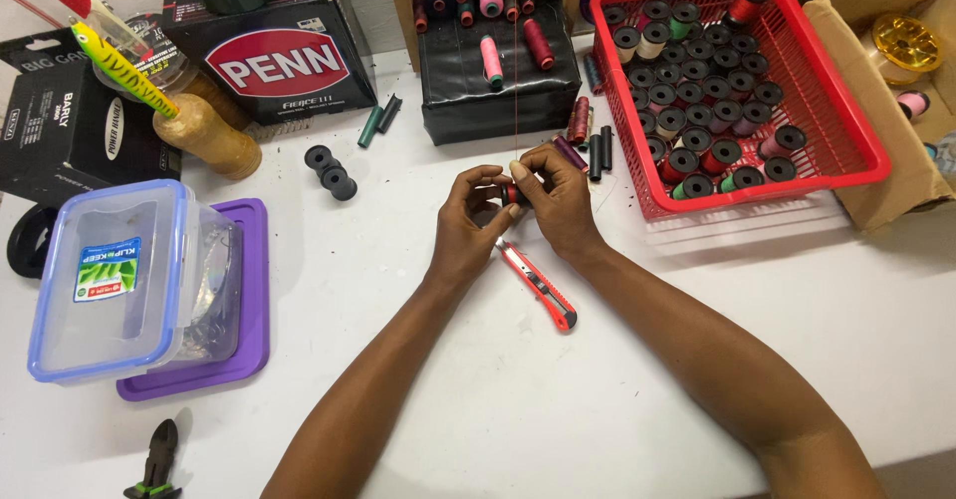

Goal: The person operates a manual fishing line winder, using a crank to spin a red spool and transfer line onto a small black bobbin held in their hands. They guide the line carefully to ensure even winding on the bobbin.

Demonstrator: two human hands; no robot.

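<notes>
My left hand (468, 222) and my right hand (560, 200) meet over the white table (697, 340), both pinching a small black spool wound with red thread (510, 193). A thin red thread (516, 81) runs straight up from the spool toward the back. A red utility knife (539, 285) lies on the table just below my hands, between my wrists.
A red basket (846, 101) of several black spools stands at right, a cardboard box (901, 180) beyond it. A clear lidded container (119, 280) sits on a purple lid (239, 350) at left. Black boxes (279, 51), loose spools (329, 170) and pliers (157, 459) lie around.
</notes>
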